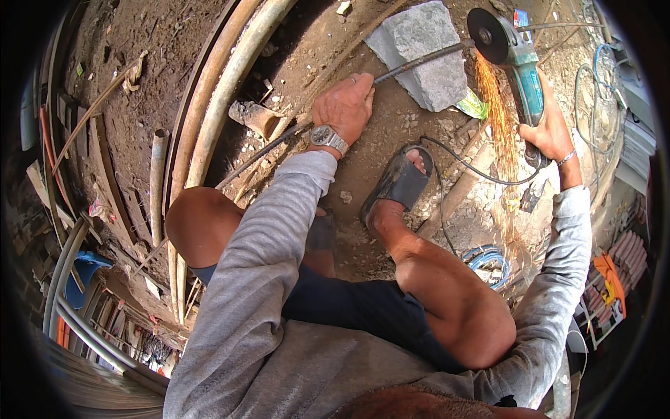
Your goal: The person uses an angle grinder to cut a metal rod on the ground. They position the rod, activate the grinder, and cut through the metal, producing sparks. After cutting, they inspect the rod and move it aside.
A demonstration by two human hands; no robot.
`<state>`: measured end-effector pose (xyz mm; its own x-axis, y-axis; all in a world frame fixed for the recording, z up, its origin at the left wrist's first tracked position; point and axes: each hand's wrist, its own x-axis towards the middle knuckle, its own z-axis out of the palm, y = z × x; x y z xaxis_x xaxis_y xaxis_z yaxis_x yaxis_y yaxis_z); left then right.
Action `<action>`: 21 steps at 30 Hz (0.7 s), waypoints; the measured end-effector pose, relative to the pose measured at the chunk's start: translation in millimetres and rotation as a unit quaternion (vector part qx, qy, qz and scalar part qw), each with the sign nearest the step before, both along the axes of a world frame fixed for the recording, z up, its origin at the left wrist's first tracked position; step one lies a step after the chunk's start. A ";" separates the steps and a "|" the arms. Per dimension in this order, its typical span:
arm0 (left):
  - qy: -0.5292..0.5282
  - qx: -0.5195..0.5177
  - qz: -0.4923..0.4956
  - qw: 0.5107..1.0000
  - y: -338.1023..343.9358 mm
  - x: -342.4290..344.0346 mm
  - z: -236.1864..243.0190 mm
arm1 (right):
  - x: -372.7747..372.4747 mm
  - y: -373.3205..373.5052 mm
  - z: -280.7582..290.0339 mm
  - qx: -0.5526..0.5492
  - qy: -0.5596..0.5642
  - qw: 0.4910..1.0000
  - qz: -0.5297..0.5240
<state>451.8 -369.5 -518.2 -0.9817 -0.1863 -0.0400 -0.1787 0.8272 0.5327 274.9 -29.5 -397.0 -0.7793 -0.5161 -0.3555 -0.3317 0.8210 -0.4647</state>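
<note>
My left hand (pixel 343 106), with a watch on its wrist, is closed around a long dark steel bar (pixel 423 59). The bar runs up to the right across a grey stone block (pixel 417 43). In my right hand (pixel 553 129) is a teal angle grinder (pixel 530 91), gripped by its body. Its dark disc (pixel 487 35) meets the bar just past the block's right edge. Orange sparks (pixel 493 105) stream from there toward the ground. A black cord (pixel 481 171) trails from the grinder's rear, past my sandalled foot (pixel 399 178).
Long pipes (pixel 222 105) curve along my left, near a short piece of pipe (pixel 255 119). A coil of blue cable (pixel 488 264) lies by my right knee. Loose cables (pixel 594 105) hang at the far right. A green wrapper (pixel 473 105) lies beside the block.
</note>
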 end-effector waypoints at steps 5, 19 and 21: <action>-0.003 0.001 -0.001 1.000 0.8 -1.3 0.4 | 3.4 6.7 -3.4 -0.002 0.016 1.000 0.005; -0.012 0.016 -0.004 1.000 -1.3 -2.8 1.8 | 5.8 14.6 -5.2 0.005 0.027 1.000 0.012; -0.016 0.017 -0.005 1.000 -1.4 -3.2 2.5 | 6.0 13.7 -4.1 0.005 0.027 1.000 0.012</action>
